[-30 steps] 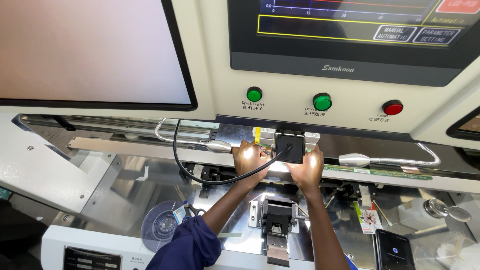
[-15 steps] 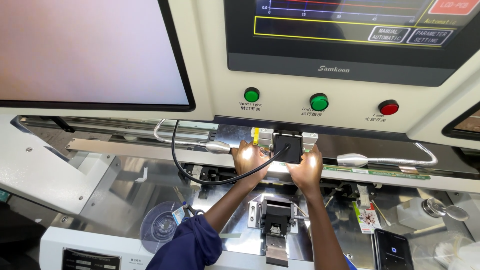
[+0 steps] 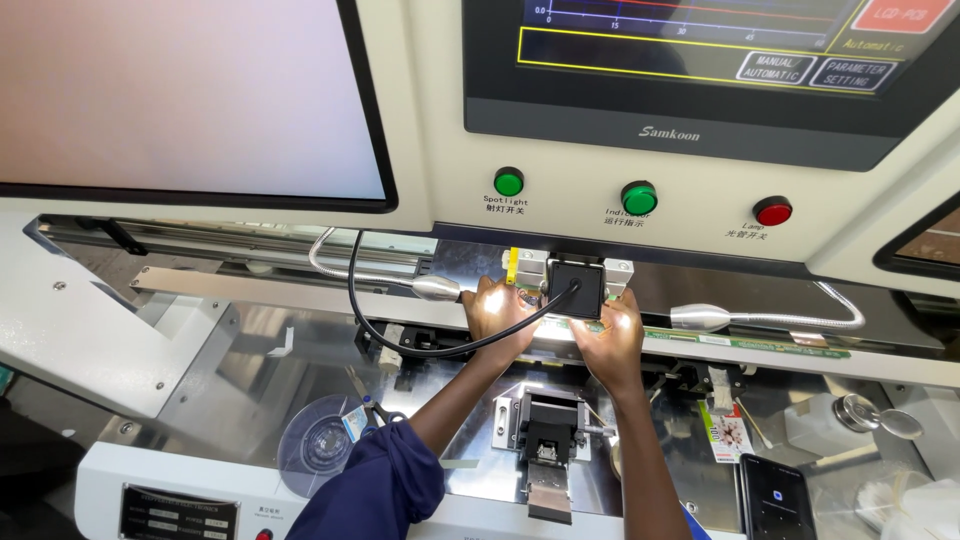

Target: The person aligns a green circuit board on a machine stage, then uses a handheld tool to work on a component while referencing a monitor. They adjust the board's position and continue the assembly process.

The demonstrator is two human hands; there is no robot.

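Under the panel's 3 buttons | left hand (image 3: 497, 312) and right hand (image 3: 610, 335) curl, pinching green strip (image 3: 700, 338) below black head (image 3: 576, 288) | risk: strip skews if 1 hand slips.

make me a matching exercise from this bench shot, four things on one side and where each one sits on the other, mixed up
Things:
1. red round button
2. dark phone
3. clear tape reel
4. left hand

Places:
A. low on the bench, left of the blue sleeve
B. at the left side of the small black camera block, under a spotlight
C. on the cream panel, rightmost of three buttons
D. lying flat at the bottom right of the bench

Pairs: 1-C, 2-D, 3-A, 4-B
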